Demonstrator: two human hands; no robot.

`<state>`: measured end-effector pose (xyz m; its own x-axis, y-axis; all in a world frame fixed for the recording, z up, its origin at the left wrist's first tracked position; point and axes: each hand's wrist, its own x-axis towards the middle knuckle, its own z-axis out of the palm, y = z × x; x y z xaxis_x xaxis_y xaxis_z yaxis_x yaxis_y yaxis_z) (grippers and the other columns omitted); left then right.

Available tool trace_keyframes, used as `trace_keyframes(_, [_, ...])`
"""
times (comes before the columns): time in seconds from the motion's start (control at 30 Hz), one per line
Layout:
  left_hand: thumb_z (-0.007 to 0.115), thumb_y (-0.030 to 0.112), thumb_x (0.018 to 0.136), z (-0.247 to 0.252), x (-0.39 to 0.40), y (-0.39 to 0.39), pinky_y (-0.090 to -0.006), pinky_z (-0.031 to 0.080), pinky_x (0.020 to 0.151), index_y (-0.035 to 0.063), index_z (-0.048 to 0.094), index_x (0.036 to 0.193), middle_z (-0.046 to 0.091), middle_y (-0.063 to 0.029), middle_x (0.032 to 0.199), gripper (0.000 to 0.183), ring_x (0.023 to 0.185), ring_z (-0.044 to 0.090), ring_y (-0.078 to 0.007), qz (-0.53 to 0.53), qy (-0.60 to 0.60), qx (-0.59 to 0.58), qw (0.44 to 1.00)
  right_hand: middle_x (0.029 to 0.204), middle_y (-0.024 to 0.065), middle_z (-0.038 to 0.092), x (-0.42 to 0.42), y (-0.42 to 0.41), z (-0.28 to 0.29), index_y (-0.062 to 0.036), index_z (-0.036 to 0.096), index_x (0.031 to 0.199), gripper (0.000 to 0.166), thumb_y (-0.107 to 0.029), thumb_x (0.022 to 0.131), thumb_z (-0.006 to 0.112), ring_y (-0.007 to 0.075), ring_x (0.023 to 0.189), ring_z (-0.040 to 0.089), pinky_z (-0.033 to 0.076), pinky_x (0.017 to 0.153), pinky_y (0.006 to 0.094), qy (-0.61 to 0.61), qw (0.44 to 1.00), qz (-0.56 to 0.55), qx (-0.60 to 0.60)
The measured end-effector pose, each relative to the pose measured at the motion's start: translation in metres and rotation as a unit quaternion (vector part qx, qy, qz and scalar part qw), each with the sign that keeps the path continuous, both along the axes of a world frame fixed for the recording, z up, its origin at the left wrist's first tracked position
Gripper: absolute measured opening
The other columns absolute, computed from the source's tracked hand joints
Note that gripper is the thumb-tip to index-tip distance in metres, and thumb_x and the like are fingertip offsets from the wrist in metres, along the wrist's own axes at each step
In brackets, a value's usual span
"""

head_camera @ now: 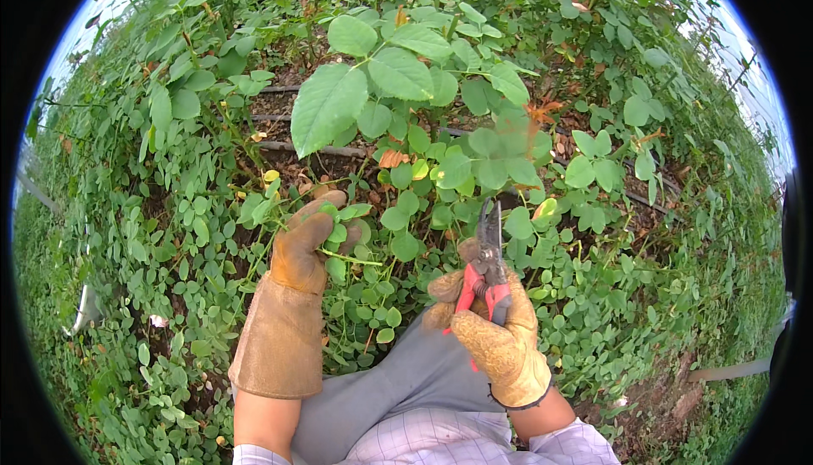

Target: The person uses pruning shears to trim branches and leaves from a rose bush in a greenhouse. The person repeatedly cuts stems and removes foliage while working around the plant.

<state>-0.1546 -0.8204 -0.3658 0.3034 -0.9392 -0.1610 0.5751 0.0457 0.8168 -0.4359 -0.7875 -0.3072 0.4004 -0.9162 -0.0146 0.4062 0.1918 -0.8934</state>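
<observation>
My left hand [303,250], in a brown leather gauntlet glove, is closed around a leafy green rose stem [352,259]. One bare end of that stem points right, towards my other hand. In my right hand [502,345], which wears a tan work glove, are bypass pruning shears [489,260] with red and dark grey handles. Their blades point away from me, slightly parted at the tips, with nothing seen between them. Broad compound rose leaves [400,74] rise just beyond both hands, close to the camera.
Dense rose bushes [209,236] surround me on all sides. Dark irrigation tubes [317,148] cross the soil and dry leaves beyond my hands. At the right, a pale pipe [730,371] juts over bare soil. My grey-trousered leg [406,363] is below.
</observation>
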Motion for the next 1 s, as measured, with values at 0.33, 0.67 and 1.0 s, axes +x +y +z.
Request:
trace_keyframes(0.33, [0.059,0.011,0.096,-0.017,-0.007,-0.01,-0.0413,0.064,0.083,-0.0119,0.059,0.135,0.071,-0.023,0.119,0.045,0.102,0.075,-0.0341,-0.043,-0.023,0.032,0.998,0.135,0.0146,0.07,0.012,-0.025,0.033,-0.0127,0.038,0.158,0.069,-0.049,0.102,0.058,0.0355,0.096,0.072,0.047,0.079,0.0618,-0.397,0.912,0.098,0.021])
trace_keyframes(0.67, [0.058,0.017,0.098,-0.009,-0.013,-0.003,-0.0403,0.062,0.087,-0.0105,0.058,0.137,0.072,-0.0216,0.12,0.047,0.101,0.074,-0.0301,-0.048,-0.065,0.059,0.995,0.074,0.0005,0.057,0.015,-0.029,0.019,-0.0068,0.043,0.149,0.071,-0.026,0.089,0.076,0.015,0.049,0.048,0.041,0.048,0.0307,-0.508,0.855,0.063,0.082])
trace_keyframes(1.0, [0.065,0.026,0.1,-0.006,-0.011,-0.004,-0.031,0.055,0.056,-0.004,0.068,0.124,0.073,-0.0161,0.082,0.038,0.06,0.064,-0.0203,0.029,-0.056,0.1,0.993,0.113,0.0142,0.074,0.024,-0.028,0.014,-0.0012,0.05,0.145,0.052,-0.014,0.098,0.07,0.0204,0.07,0.072,0.054,0.056,0.0304,-0.006,0.985,0.11,0.131])
